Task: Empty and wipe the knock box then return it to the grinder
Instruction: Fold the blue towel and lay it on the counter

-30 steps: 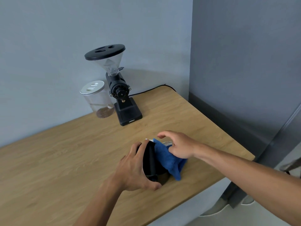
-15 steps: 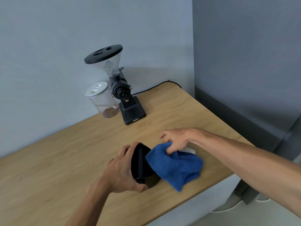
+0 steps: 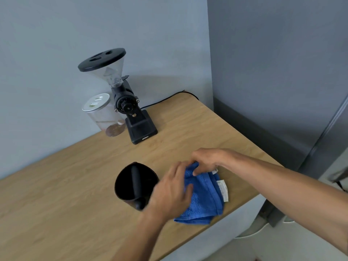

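Knock box (image 3: 136, 185) stands upright on the bench (image 3: 56, 194), near the front edge, mouth facing up, dark bar (image 3: 136, 182) across the opening, inside looks black and bare as far as can be seen. Neither hand touches it for sure; the left hand (image 3: 170, 193) is just beside its right wall, blurred, fingers loosely spread and resting on the blue cloth (image 3: 205, 196), not holding the box. Right hand (image 3: 205, 160) sits at the cloth's far edge, fingers (image 3: 195, 167) curled and pinching a fold of it. Cloth lies bunched flat on the bench right of the box, white tag (image 3: 223, 189) showing, touching or nearly touching the box wall, can't tell which. Handling guess: box is rigid plastic or rubber-coated, light when empty, smooth dark wall may be a bit slippery; best hold is a wrap around the outer wall with one hand, or a hook over the bar, not the thin rim. Cloth is soft, limp terry, grabs easily by any fold, will drag if pulled. Grinder (image 3: 130, 102) stands well apart at the back by the wall, clear jar (image 3: 105, 115) just beside it on the left, power cord (image 3: 169, 97) trailing right. Return spot is likely next to the grinder base.
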